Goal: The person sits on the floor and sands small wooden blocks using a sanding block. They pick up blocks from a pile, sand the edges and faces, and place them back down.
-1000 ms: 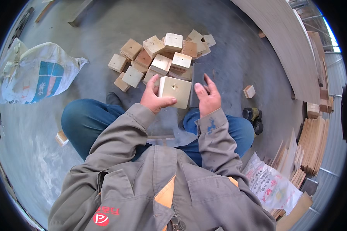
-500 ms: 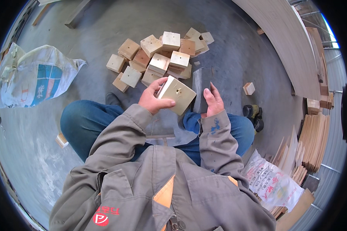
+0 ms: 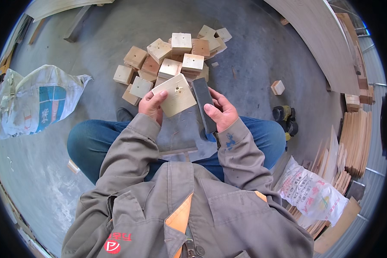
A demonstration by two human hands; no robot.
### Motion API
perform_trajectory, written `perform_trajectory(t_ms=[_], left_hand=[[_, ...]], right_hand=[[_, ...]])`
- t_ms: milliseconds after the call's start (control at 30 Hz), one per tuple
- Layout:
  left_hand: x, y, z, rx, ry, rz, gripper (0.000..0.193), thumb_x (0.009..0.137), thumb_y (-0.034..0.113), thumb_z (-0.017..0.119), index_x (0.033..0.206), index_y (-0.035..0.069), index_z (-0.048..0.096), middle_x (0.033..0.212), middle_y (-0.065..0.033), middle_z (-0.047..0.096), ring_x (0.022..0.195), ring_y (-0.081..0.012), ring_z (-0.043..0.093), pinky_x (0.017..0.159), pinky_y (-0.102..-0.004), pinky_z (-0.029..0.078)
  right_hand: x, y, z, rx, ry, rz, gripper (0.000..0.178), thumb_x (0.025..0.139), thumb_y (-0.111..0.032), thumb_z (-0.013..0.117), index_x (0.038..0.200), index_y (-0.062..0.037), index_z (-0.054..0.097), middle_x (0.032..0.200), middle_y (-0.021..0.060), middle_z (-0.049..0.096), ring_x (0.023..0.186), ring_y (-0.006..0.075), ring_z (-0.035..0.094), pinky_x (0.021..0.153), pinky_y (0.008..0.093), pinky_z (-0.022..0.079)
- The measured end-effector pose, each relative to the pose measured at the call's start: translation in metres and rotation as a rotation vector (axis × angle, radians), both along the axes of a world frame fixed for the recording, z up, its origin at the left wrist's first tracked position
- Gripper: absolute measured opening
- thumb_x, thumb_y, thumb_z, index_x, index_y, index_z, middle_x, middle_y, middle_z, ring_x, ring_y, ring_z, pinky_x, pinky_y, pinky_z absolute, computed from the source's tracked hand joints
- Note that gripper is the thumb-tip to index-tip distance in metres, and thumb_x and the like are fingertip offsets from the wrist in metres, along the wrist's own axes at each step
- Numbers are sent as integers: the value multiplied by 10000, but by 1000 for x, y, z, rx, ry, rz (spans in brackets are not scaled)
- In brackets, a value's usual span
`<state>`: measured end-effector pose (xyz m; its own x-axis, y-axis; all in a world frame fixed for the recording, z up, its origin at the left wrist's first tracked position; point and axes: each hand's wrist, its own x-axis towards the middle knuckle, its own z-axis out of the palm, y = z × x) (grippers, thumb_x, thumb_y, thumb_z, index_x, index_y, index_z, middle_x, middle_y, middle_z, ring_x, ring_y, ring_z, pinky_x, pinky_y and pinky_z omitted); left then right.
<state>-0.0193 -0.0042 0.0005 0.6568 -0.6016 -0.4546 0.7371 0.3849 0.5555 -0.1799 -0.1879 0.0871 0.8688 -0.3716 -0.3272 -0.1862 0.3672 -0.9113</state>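
My left hand [image 3: 153,104] grips a square pale wooden block [image 3: 173,98] by its left edge, thumb on top. A small hole with rough, torn wood around it shows in the block's upper face. In my right hand [image 3: 221,112] is a long dark grey sanding block [image 3: 205,105], held upright with the thumb across its face. Its flat side stands close beside the right edge of the wooden block; whether they touch I cannot tell. Both things are held above the floor between my bent knees. Just beyond them lies a heap of similar wooden blocks [image 3: 160,50].
A white and blue sack [image 3: 23,107] lies at the left. To the right are a lone block [image 3: 277,87], a yellow-green and black power tool [image 3: 284,115], stacked wood strips [image 3: 357,146] and a printed white sack [image 3: 314,195]. A large pale board [image 3: 318,38] stands at far right.
The wooden block has moved left and been turned flatter toward me. The sanding block has shifted left and tilted, with my right fingers now wrapped further round it.
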Motion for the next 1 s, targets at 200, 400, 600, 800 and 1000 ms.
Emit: perform_trajectory(t_ms=[200,400,600,800,1000], left_hand=[[3,-1,-5,-113,171,22,542,864,185,796,1315,7,555,1228,-151,659,1096,-267,671,958,-437,556],[-12,-6,28,149,30,-61,599,872,247,777,1373,17,544,1257,-146,664,1170,-282,649,1013,-454,533],[-9,-6,22,155,-22,-71,615,835,158,808,1350,-48,543,1236,-163,672,1135,-276,669,1012,-425,539],[-9,-6,6,269,-35,-44,584,830,119,801,1336,-49,562,1221,-158,682,1104,-265,685,996,-401,550],[-12,-5,-3,236,-45,-18,665,762,111,865,1314,-93,556,1210,-164,678,1053,-240,690,930,-347,546]], right_hand=[[3,17,-4,14,36,25,683,967,-140,706,1550,10,383,1329,145,643,1182,162,603,1035,311,484],[4,22,-11,-89,99,-9,663,981,-150,687,1547,14,383,1263,143,664,1123,162,623,990,308,502],[3,10,-1,-271,105,-145,621,978,-180,693,1510,18,441,1278,187,656,1128,210,635,990,341,507],[-1,25,-2,-1320,80,-27,639,839,-295,800,1394,-51,601,1299,286,576,1165,436,581,1028,490,474],[-4,34,-10,-1466,202,-31,653,804,-293,816,1401,-129,610,1309,327,529,1157,492,542,1015,539,467]])
